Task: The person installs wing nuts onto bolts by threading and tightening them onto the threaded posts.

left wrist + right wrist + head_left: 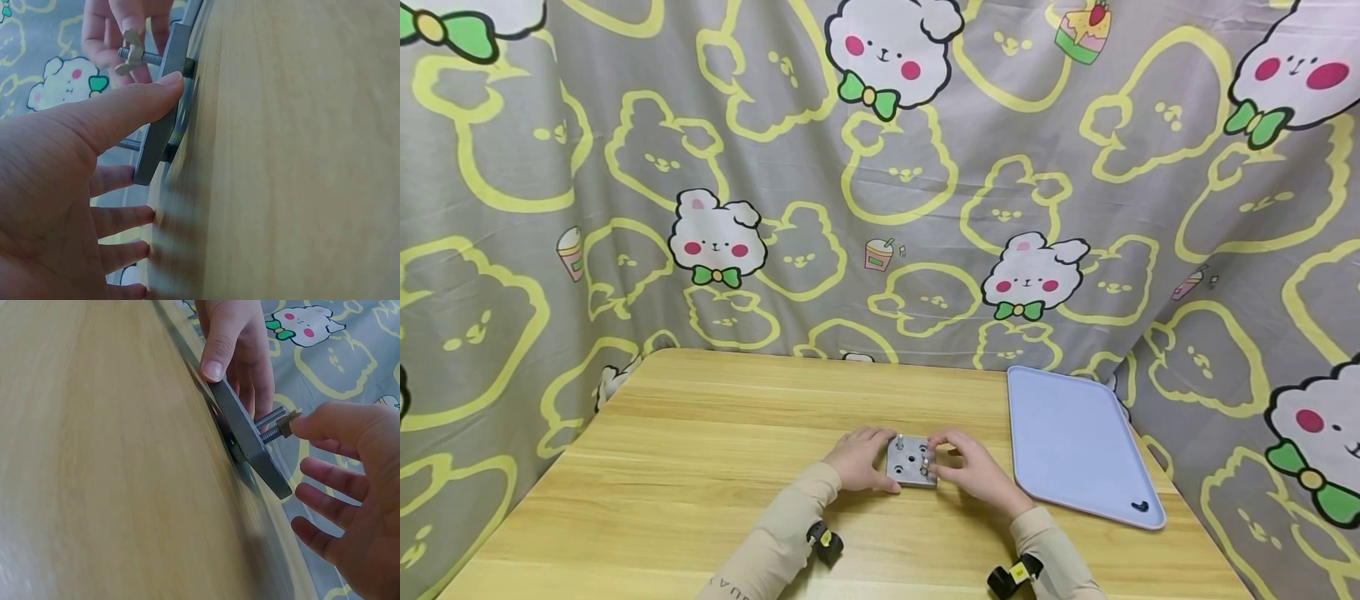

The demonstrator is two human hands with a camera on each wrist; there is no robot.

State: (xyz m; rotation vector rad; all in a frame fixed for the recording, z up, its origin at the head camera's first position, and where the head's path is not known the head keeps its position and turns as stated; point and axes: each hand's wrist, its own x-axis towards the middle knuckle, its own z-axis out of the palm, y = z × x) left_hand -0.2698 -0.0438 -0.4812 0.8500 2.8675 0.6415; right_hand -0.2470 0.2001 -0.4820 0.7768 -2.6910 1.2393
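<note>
Gripping a square metal plate (912,477), the left hand (859,461) has thumb and index clamped at its edges, other fingers spread. The plate lies flat over the table (737,442), between both hands, two bolts (152,58) projecting upward. The right hand (973,469) pinches a wing nut (132,55) on one bolt, remaining fingers apart. Right of it: blue tray (1075,442) bearing a small dark piece (1140,506)
</note>
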